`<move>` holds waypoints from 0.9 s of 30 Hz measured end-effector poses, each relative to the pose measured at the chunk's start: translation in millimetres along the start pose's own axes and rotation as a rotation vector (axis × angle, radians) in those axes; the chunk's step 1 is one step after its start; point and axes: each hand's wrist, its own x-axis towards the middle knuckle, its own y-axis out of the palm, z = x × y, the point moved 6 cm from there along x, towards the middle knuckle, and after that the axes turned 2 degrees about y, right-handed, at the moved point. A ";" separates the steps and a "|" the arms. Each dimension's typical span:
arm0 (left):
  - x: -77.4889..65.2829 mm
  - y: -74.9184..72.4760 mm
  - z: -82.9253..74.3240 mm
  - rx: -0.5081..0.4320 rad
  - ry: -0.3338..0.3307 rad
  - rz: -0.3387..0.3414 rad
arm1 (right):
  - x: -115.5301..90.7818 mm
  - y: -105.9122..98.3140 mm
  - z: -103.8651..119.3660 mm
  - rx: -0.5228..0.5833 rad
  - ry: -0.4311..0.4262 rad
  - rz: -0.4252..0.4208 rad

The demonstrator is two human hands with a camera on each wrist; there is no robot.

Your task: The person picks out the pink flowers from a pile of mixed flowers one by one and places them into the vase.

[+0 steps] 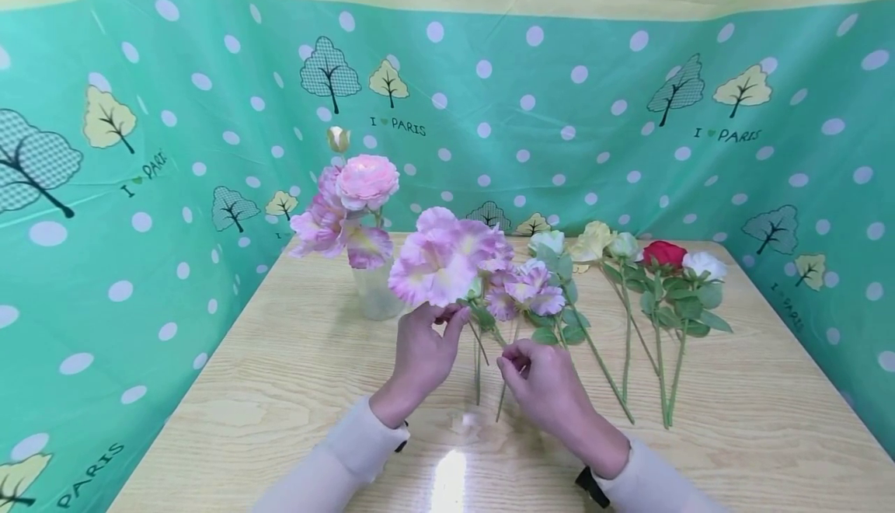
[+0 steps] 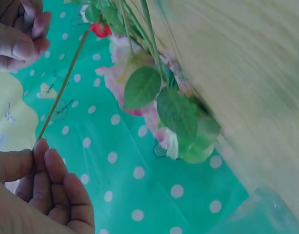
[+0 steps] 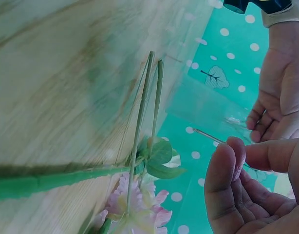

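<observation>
My left hand (image 1: 424, 346) pinches the thin stem (image 2: 64, 90) of a ruffled purple artificial flower (image 1: 435, 260), just under its bloom. The stem's lower end points toward my right hand (image 1: 548, 385). On that hand the fingers are curled, with the thumb against the index finger. In the right wrist view the stem passes behind those fingertips; in the left wrist view a gap shows between them and the stem. Beyond both hands, more purple blooms (image 1: 527, 287) lie on the table, their stems toward me. A thick green stem (image 3: 57, 180) runs close below the right wrist.
A translucent cup (image 1: 377, 291) at the left back holds a pink flower (image 1: 367, 181), purple blooms and a bud. To the right lie several stemmed flowers, among them a red one (image 1: 664, 253) and a white one (image 1: 705, 266). Dotted green cloth (image 1: 489, 163) walls the wooden table (image 1: 280, 389).
</observation>
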 end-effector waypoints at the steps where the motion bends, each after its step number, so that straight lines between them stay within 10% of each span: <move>1: 1.1 -1.9 -0.6 0.008 0.022 -0.017 | 0.1 -0.6 -0.5 -0.001 0.005 0.000; 27: 34.7 -58.8 -7.1 0.009 0.206 -0.428 | 2.0 -16.6 -14.9 -0.052 0.066 -0.019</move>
